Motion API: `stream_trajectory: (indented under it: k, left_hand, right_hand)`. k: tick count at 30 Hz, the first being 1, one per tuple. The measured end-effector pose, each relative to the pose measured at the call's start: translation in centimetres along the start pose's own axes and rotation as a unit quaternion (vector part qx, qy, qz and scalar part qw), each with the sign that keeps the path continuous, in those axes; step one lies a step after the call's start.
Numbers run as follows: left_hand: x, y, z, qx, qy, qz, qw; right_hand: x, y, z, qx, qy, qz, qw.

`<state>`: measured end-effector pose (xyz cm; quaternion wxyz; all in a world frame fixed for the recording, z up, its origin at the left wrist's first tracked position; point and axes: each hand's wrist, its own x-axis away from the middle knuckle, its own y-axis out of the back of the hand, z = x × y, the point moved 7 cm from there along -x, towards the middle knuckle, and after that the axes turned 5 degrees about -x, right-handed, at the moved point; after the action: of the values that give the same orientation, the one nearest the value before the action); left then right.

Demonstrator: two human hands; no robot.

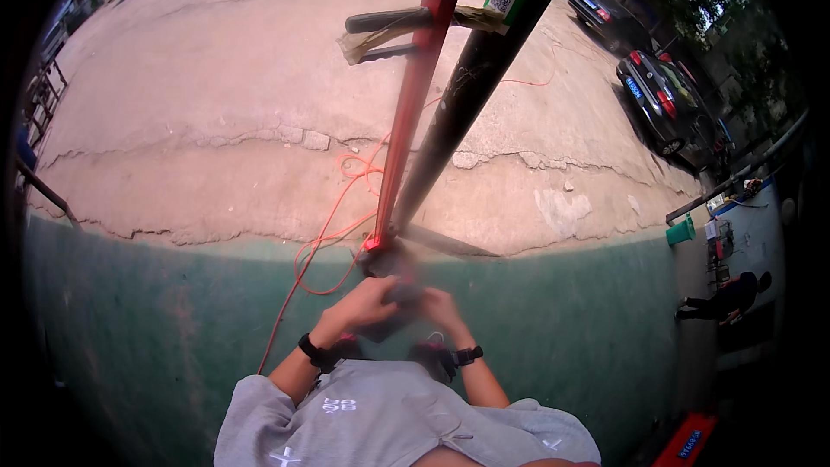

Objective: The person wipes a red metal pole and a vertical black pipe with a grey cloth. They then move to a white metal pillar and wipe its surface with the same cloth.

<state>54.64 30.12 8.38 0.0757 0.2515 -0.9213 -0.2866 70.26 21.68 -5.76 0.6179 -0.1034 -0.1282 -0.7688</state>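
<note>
Red post [415, 104], green floor [536, 320], pinkish-tan concrete [242, 60].
The pole [467, 82] is black, its label [504, 2] green and white with a speckled black-and-white square; the loose wrapping [367, 41] is yellowish tan, the hose [297, 281] bright orange, and the blurred object [405, 293] dark grey. White marks pattern the grey shirt [393, 419], and both wristbands [313, 349] are black. The cars [681, 125] are black with red tail lights [667, 104] and blue plates [635, 99], the bucket [680, 231] is bright green, and the corner panel [679, 445] is red.

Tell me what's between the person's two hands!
In the head view, a dark blurred object is between the left hand and the right hand. It's too blurry to say what it is.
</note>
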Motion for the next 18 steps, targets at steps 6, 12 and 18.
stream_trajectory:
  k: [6, 12, 18]
  left_hand:
    - [-3.9, -6.8, -1.7, -0.033, -0.038, -0.007, 0.999]
    - [-9.2, -14.7, -5.7, -0.074, -0.041, 0.037, 0.996]
    - [-14.0, -24.5, -6.7, -0.296, -0.049, 0.18, 0.937]
  right_hand:
    - [7.8, 13.3, 0.7, 0.03, 0.021, -0.122, 0.992]
    - [17.4, 25.2, 4.5, 0.131, 0.086, -0.249, 0.956]
    - [25.3, 30.1, 8.2, 0.279, 0.122, -0.29, 0.907]
